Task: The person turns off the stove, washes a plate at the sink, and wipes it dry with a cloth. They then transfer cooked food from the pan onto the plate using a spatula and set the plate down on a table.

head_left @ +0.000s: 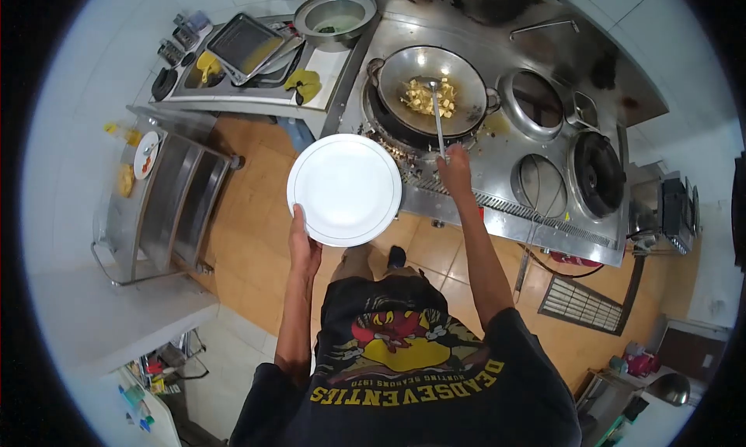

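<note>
1. Head view, containers: a large two-handled wok (466,65) sits on the stove, with pale yellow chunks of food (422,103) gathered on its bottom. A wide metal pot (305,18) at the upper left holds a cloudy liquid with some dark green bits. Metal trays (242,43) are stacked at a tilt beside it. A small square metal tin (583,110) stands near the stove's far right edge; its contents are too small to tell.

2. Head view, what the hands hold: the right hand (457,171) is closed around the handle of a long metal utensil (437,121), whose head rests among the chunks. The left hand (305,243) grips the near left rim of a white plate (344,189), thumb on top and fingers mostly hidden beneath.

3. Head view, how they look: the plate is round and glossy, with a thin dark line around its rim. It is held up just to the left of the wok, in front of the stove. The utensil is plain, straight and shiny.

4. Head view, surface and room: the steel stove surface (400,29) has crumbs scattered below the wok and dark stains on its back panel. A yellow cloth (304,85) lies on the white side surface (320,62). To the left is a metal trolley (163,210), with a smaller plate (142,147) bearing red bits on top. The floor (256,171) is orange-brown tile, with a grate (581,303) at the right.
</note>
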`<state>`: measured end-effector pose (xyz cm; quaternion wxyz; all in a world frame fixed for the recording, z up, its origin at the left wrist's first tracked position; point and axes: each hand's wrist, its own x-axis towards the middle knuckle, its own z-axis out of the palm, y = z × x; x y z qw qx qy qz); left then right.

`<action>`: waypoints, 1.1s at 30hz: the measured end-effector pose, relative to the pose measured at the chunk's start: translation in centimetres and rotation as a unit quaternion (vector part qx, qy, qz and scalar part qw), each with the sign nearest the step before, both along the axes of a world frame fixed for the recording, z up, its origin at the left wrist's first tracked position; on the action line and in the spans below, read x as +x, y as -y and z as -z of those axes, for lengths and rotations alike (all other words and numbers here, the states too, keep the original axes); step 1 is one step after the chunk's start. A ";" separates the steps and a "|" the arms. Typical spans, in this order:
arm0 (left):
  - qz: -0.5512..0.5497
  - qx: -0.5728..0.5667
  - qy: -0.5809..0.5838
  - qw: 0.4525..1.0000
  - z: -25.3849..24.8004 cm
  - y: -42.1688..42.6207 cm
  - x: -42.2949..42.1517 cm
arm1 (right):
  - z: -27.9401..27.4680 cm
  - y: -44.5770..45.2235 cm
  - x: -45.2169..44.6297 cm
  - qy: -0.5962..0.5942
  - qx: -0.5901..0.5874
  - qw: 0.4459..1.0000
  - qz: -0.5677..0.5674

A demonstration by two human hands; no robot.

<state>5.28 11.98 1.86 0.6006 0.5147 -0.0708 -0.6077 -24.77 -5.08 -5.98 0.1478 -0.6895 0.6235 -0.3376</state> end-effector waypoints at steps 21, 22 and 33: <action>0.068 -0.018 -0.008 0.997 0.6 12.7 6.8 | -12.3 9.1 -9.2 -0.262 0.148 0.943 0.143; 0.064 -0.017 -0.007 0.998 0.5 12.9 6.5 | -12.4 10.0 -10.0 -0.278 0.166 0.936 0.134; 0.041 -0.008 0.020 0.999 0.8 13.7 3.3 | -16.3 11.7 -9.3 -0.348 0.135 0.928 -0.013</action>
